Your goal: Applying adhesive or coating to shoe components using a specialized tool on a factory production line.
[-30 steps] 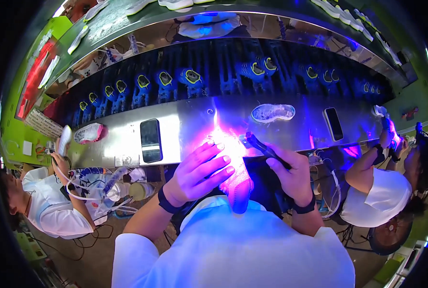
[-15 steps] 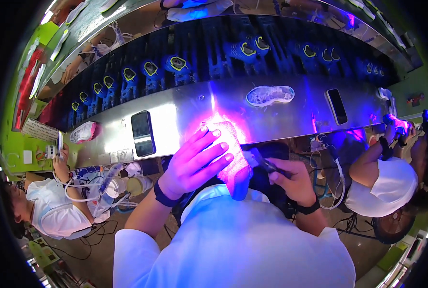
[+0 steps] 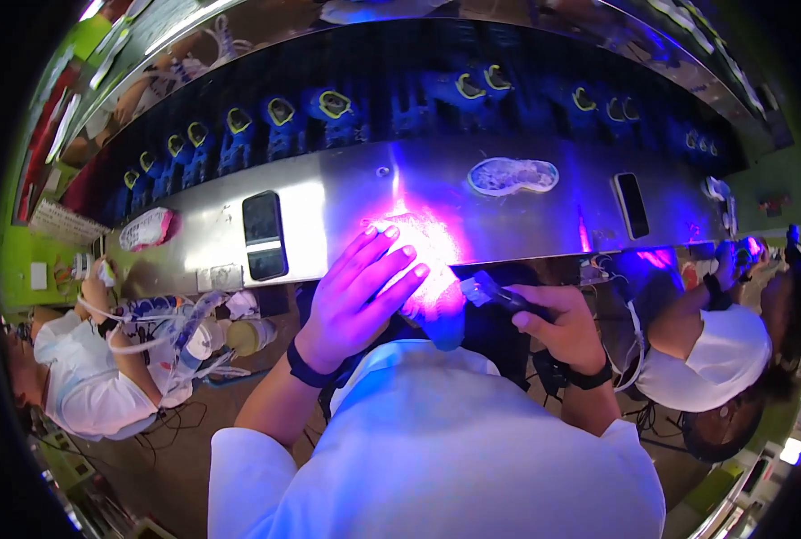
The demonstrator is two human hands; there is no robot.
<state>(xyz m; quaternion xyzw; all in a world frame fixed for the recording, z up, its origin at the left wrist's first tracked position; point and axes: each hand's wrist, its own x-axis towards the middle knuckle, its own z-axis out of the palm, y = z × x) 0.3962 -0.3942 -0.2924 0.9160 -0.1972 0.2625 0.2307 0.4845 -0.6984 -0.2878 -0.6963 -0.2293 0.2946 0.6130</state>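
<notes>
A shoe-shaped piece [image 3: 442, 316], washed out by bright purple light, extends toward me over the bench's near edge. Lying across its left side, the fingers of my left hand [image 3: 354, 301] hold it; the thumb is hidden. A small flat brush [image 3: 501, 295] with a dark handle and pale bristles is gripped in my closed right hand [image 3: 569, 331]. Its bristle end is beside the piece's right edge; glare and blur hide whether they touch. Farther back on the metal bench [image 3: 328, 162] lies a pale shoe sole [image 3: 513, 177].
Phones lie to the left [image 3: 265, 235] and right [image 3: 632, 205]. A white and pink shoe part [image 3: 148, 229] sits at the bench's left end. Beyond runs a dark rack [image 3: 400, 90] of blue shoes with yellow-green collars. Co-workers sit left [image 3: 95, 377] and right [image 3: 706, 341], near hoses and containers.
My right hand and the brush have moved slightly right, so the bristles show more clearly. The left hand stays on the shoe-shaped piece. The whole view has shifted a little.
</notes>
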